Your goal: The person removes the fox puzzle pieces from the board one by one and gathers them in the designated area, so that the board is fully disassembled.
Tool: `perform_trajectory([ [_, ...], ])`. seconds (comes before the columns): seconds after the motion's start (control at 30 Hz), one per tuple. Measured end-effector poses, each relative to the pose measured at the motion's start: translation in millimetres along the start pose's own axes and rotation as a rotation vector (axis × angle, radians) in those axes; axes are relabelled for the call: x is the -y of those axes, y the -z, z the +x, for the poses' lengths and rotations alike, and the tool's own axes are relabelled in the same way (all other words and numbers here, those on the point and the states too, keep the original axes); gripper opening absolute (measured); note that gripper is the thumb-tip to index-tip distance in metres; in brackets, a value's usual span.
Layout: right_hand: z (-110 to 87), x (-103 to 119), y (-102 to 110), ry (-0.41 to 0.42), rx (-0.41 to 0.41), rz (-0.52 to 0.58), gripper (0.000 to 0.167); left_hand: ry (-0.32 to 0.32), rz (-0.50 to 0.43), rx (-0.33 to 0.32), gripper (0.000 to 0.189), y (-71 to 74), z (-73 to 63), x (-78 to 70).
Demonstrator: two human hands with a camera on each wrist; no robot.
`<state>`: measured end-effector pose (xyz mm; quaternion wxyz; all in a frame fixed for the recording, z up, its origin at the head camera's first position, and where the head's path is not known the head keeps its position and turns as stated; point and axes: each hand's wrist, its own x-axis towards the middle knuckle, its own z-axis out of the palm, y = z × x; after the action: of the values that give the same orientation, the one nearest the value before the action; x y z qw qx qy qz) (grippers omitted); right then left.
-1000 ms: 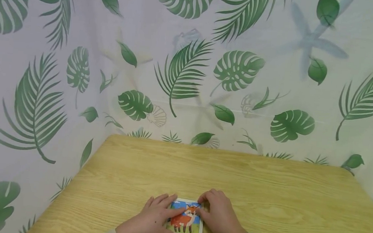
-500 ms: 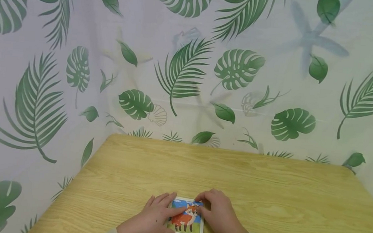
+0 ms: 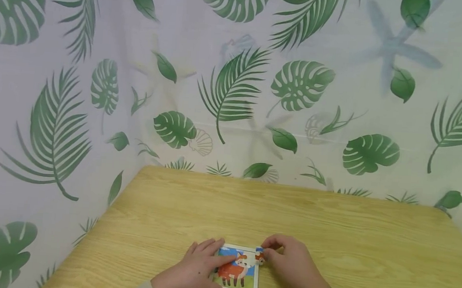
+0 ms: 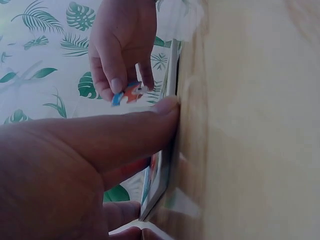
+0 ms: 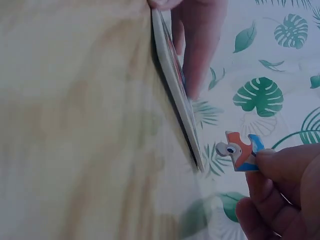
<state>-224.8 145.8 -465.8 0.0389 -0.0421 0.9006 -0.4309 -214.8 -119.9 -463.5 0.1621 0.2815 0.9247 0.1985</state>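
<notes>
A small square jigsaw puzzle with a white frame (image 3: 256,279) and a fox picture lies near the front of the table. My left hand (image 3: 196,270) rests over its left side with fingers spread. The index finger lies across the picture, and the thumb touches the near edge. Between thumb and fingers my right hand (image 3: 296,266) pinches a puzzle piece (image 5: 242,152), orange and blue with a printed eye. In the head view this piece overlaps the frame's upper right corner; the right wrist view shows it raised off the picture. A pale gap shows where the fox's upper right part was.
The wood-grain table (image 3: 330,228) stretches away beyond the puzzle. A white sheet (image 3: 234,99) printed with green leaves hangs along the table's back and left sides.
My right hand has lifted the piece out of the puzzle's upper right area and moved it to the right. The left hand keeps its place on the puzzle. The head view shifts slightly.
</notes>
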Motion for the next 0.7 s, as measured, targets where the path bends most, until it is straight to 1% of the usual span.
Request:
perform_trajectory([
  [0.17,-1.5,-11.1,19.7,-0.032,-0.009,-0.05,0.006,-0.001,-0.01,-0.012,0.078,-1.6,0.6,1.1],
  [0.3,-3.3,-23.7,37.3,-0.049,0.002,-0.054,0.006,0.009,0.004,-0.013,0.078,-2.1,1.5,2.2],
  [0.43,-7.2,-38.4,60.6,-0.022,0.013,-0.064,0.012,0.018,0.001,-0.005,0.078,-2.3,2.1,3.4],
  [0.57,-10.2,-53.7,84.1,-0.001,0.004,-0.119,0.017,0.021,-0.005,-0.003,0.078,-1.9,2.8,4.6],
  [0.7,-11.8,-69.9,100.0,0.002,-0.009,-0.17,0.021,0.02,-0.008,-0.004,0.079,-1.5,3.1,4.3],
])
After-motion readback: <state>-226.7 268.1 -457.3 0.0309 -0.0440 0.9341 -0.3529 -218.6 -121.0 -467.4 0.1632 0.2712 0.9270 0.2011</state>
